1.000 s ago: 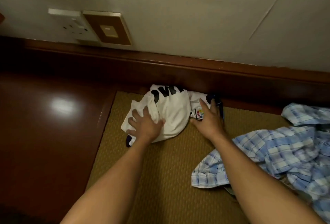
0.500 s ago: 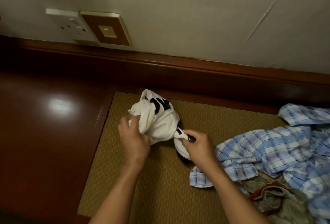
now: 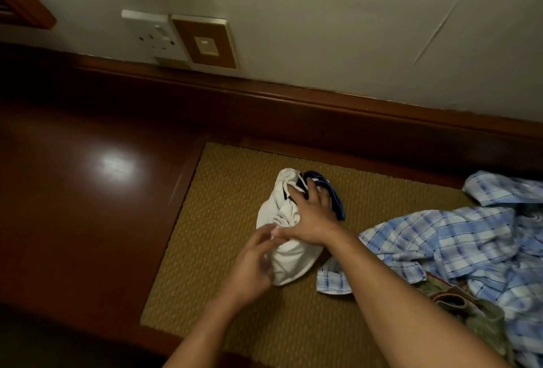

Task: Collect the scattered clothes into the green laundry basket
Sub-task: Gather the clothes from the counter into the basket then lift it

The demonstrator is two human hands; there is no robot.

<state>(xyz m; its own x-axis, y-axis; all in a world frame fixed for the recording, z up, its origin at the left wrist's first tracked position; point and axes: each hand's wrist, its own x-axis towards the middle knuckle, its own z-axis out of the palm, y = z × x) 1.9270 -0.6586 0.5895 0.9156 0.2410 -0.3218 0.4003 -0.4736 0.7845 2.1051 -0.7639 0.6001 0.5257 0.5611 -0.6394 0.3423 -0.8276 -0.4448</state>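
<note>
1. Fingers point(image 3: 298, 198) of the right hand point(image 3: 311, 215) lay spread, pressing the white shirt point(image 3: 291, 262), bundled on the mat point(image 3: 235, 191).
2. The blurred left hand point(image 3: 252, 256) met its near edge; grip unclear.
3. Scooping underneath with both looked wisest, the dark blue cloth point(image 3: 335, 194) tucked in; no basket showed.

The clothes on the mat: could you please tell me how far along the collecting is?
Done: the white shirt is bunched into a bundle on the mat. In hand: the left hand grips its near side, the right hand presses its top. Left: the blue plaid shirt and an olive garment lie loose on the right; no green basket is in view.
</note>
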